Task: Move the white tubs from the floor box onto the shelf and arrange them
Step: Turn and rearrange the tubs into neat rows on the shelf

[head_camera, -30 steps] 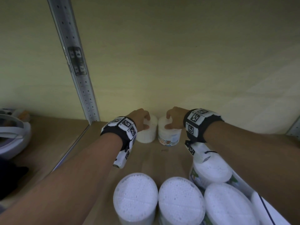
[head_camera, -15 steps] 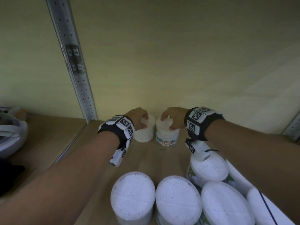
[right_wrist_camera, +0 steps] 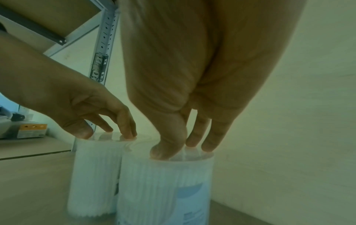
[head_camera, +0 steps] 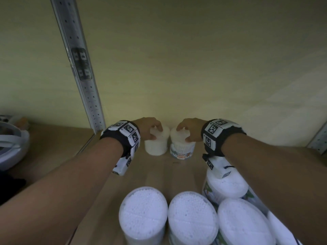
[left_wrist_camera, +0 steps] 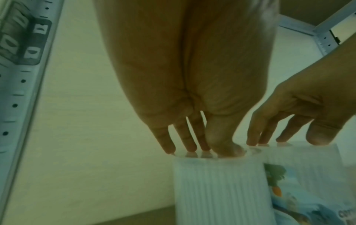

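Observation:
Two small white cotton-bud tubs stand side by side at the back of the wooden shelf (head_camera: 159,174), close to the wall. My left hand (head_camera: 152,132) rests its thumb and fingertips (left_wrist_camera: 189,146) on the lid of the plain left tub (head_camera: 156,147) (left_wrist_camera: 217,190). My right hand (head_camera: 184,134) does the same on the right tub (head_camera: 183,150) (right_wrist_camera: 163,190), which carries a printed label. In the wrist views the fingers (right_wrist_camera: 209,137) reach down nearly straight, their tips on the lid tops. The two tubs touch or nearly touch.
Several larger white tubs (head_camera: 143,214) crowd the shelf's front edge, under and right of my right forearm. A perforated metal upright (head_camera: 85,85) rises at the left. A pale round appliance (head_camera: 10,144) sits in the neighbouring bay. The back wall is just behind the small tubs.
Both hands and the two small tubs have shifted a little further back toward the wall. My fingers now sit on the lid tops rather than round the tubs' sides.

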`<state>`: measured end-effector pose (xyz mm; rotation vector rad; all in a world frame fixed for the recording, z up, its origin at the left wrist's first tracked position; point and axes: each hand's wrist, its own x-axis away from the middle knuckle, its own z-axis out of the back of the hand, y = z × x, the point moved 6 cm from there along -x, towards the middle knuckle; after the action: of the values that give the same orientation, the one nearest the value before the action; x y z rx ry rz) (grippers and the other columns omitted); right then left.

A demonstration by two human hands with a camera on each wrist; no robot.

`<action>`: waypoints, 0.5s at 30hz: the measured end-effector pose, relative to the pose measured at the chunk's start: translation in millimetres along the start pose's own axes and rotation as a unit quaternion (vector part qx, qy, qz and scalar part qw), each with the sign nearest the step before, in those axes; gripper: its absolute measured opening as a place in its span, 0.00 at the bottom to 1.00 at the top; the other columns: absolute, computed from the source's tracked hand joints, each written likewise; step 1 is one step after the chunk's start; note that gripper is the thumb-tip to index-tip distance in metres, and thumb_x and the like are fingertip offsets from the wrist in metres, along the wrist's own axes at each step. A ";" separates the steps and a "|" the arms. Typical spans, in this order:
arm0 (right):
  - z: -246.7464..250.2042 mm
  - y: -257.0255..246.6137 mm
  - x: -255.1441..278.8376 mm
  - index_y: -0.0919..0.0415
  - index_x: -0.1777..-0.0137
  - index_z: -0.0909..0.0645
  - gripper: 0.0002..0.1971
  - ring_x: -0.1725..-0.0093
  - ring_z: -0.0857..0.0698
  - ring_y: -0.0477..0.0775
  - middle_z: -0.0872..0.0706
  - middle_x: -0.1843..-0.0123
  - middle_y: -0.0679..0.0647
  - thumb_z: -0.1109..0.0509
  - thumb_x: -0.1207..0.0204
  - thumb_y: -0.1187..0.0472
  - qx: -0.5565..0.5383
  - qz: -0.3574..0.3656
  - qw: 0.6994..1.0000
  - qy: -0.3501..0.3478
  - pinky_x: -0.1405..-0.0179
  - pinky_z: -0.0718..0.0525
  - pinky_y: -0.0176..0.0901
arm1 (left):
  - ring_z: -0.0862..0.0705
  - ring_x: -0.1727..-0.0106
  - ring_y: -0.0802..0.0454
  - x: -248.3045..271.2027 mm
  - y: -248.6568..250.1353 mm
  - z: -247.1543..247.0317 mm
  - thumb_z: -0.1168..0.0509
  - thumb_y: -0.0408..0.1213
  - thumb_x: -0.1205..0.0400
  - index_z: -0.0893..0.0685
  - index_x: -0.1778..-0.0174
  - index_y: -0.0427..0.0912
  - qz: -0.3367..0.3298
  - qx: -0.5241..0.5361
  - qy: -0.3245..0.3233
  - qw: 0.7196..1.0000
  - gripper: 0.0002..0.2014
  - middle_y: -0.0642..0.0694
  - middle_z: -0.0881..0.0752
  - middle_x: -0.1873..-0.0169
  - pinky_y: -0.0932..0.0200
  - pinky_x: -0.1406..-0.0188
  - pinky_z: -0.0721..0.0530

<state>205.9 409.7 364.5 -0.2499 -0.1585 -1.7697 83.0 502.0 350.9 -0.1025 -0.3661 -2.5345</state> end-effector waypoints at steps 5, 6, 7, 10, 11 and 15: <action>-0.9 -1.8 -1.9 0.59 0.21 0.33 0.28 0.23 0.29 0.61 0.32 0.20 0.59 0.32 0.20 0.66 -0.007 -0.003 1.000 -0.009 0.26 0.29 0.50 | 0.32 0.22 0.46 4.2 7.6 7.7 0.44 0.15 0.23 0.23 0.29 0.42 -0.020 0.039 -0.041 0.998 0.28 0.43 0.31 0.24 0.49 0.26 0.29; -0.7 -1.8 -1.8 0.60 0.20 0.33 0.28 0.22 0.29 0.61 0.33 0.20 0.59 0.32 0.20 0.66 -0.006 -0.003 1.000 -0.012 0.26 0.29 0.50 | 0.32 0.23 0.46 3.6 8.1 8.6 0.44 0.17 0.22 0.24 0.29 0.42 -0.010 0.043 -0.016 0.999 0.27 0.44 0.30 0.25 0.51 0.28 0.29; -0.5 -1.7 -1.8 0.60 0.20 0.33 0.28 0.22 0.30 0.60 0.33 0.20 0.59 0.33 0.20 0.66 -0.005 -0.004 1.000 -0.013 0.26 0.30 0.49 | 0.30 0.25 0.44 2.5 8.4 9.3 0.42 0.23 0.19 0.25 0.29 0.43 0.001 0.037 0.018 0.999 0.22 0.43 0.30 0.27 0.51 0.30 0.28; -0.2 -2.0 -0.5 0.59 0.20 0.33 0.28 0.22 0.30 0.60 0.33 0.20 0.59 0.33 0.20 0.66 -0.004 -0.003 1.000 -0.007 0.26 0.30 0.50 | 0.29 0.28 0.41 -1.7 7.0 1.6 0.39 0.49 0.16 0.28 0.27 0.42 0.061 -0.021 0.050 0.997 0.24 0.39 0.30 0.28 0.48 0.31 0.26; -0.4 -1.7 0.1 0.59 0.20 0.33 0.28 0.22 0.30 0.60 0.33 0.20 0.59 0.33 0.20 0.65 -0.004 -0.004 1.000 -0.005 0.26 0.30 0.50 | 0.28 0.28 0.40 -3.8 7.0 -2.1 0.39 0.53 0.17 0.29 0.26 0.40 0.073 -0.048 0.037 0.995 0.27 0.39 0.31 0.28 0.48 0.32 0.26; -0.4 -1.3 1.8 0.58 0.20 0.34 0.28 0.22 0.30 0.60 0.34 0.20 0.58 0.33 0.19 0.64 0.000 0.000 1.000 -0.008 0.26 0.31 0.49 | 0.26 0.30 0.40 -7.2 8.1 -4.4 0.37 0.54 0.18 0.27 0.28 0.38 0.068 -0.067 0.035 0.995 0.28 0.37 0.29 0.29 0.50 0.34 0.25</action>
<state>204.2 408.2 364.6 -0.2635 -0.1699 -1.7681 93.6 498.0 347.5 -0.0870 -0.1548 -2.4197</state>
